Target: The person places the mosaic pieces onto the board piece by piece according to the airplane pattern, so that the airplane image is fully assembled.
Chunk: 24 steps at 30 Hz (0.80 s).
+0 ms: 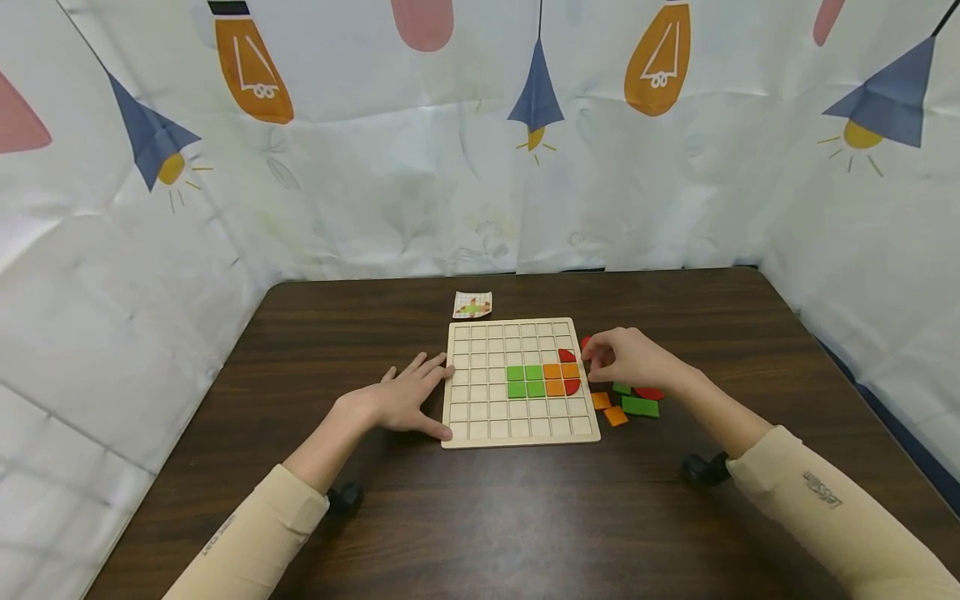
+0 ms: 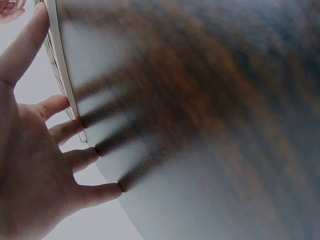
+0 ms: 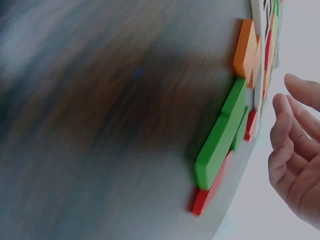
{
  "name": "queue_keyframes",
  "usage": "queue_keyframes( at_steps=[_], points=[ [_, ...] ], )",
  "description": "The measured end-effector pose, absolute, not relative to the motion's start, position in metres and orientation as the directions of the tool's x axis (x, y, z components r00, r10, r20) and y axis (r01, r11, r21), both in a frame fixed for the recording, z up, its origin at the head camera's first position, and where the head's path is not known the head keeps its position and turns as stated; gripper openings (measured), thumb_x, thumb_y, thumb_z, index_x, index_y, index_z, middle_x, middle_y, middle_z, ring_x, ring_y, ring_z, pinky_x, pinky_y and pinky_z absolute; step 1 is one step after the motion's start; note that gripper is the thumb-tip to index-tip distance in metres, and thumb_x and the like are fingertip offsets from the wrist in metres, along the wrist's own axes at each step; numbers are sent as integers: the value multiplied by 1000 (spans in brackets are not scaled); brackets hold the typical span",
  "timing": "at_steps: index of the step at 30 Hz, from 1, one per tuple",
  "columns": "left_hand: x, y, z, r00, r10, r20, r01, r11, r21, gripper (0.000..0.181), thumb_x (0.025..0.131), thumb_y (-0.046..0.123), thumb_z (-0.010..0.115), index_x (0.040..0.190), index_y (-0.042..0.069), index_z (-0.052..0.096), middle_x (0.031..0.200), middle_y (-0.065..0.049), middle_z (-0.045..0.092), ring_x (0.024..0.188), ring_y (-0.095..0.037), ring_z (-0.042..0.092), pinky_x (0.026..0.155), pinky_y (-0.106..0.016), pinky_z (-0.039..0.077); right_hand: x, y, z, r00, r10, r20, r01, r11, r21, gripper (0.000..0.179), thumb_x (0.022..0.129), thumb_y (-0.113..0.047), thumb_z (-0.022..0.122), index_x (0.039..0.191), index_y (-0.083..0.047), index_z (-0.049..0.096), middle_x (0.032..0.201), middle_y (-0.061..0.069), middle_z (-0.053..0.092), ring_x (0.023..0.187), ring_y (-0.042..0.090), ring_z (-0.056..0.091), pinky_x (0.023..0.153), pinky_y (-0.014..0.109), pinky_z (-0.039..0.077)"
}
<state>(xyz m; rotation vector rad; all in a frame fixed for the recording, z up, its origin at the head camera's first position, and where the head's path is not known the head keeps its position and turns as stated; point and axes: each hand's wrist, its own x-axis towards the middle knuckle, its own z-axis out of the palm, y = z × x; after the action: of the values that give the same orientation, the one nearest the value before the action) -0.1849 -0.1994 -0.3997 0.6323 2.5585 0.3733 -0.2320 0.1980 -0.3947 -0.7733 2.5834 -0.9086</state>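
A pale wooden grid board [image 1: 480, 421] lies on the dark table. On it sit several green squares [image 1: 516, 389], a group of orange squares [image 1: 554, 387] to their right, and red rounded pieces [image 1: 567, 356] above and beside the orange. My left hand [image 1: 401, 404] has its fingers spread, with thumb and fingertips touching the board's left edge. Just off the board's right edge hovers my right hand [image 1: 633, 358], fingers loosely bent. In the right wrist view its thumb stands apart from the index finger, and no piece shows between them.
Below my right hand lie loose pieces: a long green block [image 1: 640, 407], orange pieces [image 1: 616, 416] and a red piece [image 1: 651, 393]. Another red piece [image 1: 586, 342] lies by the board's right edge. Behind the board is a small picture card [image 1: 472, 305]. A printed curtain [image 1: 360, 192] hangs behind the table.
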Motion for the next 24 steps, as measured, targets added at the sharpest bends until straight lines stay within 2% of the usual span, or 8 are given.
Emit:
queue_keyframes(
  at_steps=[5,17,24],
  points=[
    [-186,-199,-400,-780,495,-382,367,857,361,102,87,61,76,163,13,28,171,-12,6,156,-38,-1,114,-74,8,-231,214,-397,-823,-554,-127,-353,673,-650,21,92,-7,76,111,0,71,84,-1,67,77,18,63,73,36,53],
    [-186,-198,-398,-775,493,-394,366,860,357,102,87,61,75,164,13,27,172,-12,4,156,-38,-2,114,-74,7,-232,239,-397,-828,-525,-195,-310,719,-622,17,90,-9,80,102,-2,72,87,1,66,79,19,59,72,35,52],
    [-187,-198,-398,-778,494,-387,366,858,360,102,87,61,75,163,13,27,172,-12,5,156,-38,-2,115,-74,7,-234,243,-399,-814,-539,-215,-323,729,-603,12,89,-7,79,99,-4,73,86,1,64,79,20,57,72,36,51]
  ],
)
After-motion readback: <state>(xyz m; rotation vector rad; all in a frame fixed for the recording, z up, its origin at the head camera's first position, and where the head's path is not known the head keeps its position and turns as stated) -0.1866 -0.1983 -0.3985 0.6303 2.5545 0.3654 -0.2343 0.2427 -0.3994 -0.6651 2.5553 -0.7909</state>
